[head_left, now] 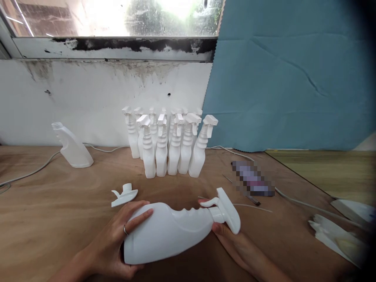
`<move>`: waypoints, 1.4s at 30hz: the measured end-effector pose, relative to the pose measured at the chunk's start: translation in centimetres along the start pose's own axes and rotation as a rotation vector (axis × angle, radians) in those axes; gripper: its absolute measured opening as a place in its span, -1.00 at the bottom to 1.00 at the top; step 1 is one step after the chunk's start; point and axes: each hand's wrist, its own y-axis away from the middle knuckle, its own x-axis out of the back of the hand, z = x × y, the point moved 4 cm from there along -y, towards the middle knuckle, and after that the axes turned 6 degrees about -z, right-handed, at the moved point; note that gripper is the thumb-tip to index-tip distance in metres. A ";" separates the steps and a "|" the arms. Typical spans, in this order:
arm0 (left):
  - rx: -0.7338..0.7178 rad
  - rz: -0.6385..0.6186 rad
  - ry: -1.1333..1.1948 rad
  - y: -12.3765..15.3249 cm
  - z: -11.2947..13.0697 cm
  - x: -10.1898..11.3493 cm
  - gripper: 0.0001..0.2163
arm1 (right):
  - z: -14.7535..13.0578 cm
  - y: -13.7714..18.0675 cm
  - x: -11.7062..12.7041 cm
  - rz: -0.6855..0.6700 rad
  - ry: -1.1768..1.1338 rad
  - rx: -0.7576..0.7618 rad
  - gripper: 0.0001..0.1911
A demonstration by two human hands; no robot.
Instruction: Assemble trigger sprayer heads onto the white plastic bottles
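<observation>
Left hand (pixel 114 243) wraps the base of a spray bottle (pixel 170 231) lying sideways at 6 o'clock. Right hand (pixel 235 241) closes around its trigger head (pixel 226 209). Assembled bottles (pixel 170 149) stand at 12 o'clock.

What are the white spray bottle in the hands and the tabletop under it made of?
The spray bottle looks like moulded plastic: smooth, opaque white, softly glossy, with finger grooves formed into its neck. The tabletop appears to be plywood or wood veneer, matte, with wavy brown grain; which one is unclear.
</observation>
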 end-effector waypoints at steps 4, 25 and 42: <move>0.093 0.030 0.597 -0.4 -0.5 -0.4 -0.08 | 0.0 -0.2 0.2 0.042 -0.175 -0.029 -0.43; 0.549 0.885 0.630 2.1 -8.3 5.9 -0.47 | 0.6 -0.3 -2.2 -0.161 1.132 0.234 -0.59; 0.659 0.790 0.440 -5.3 -10.9 3.9 -0.55 | 0.9 -0.1 -3.5 -0.353 1.450 0.218 -0.52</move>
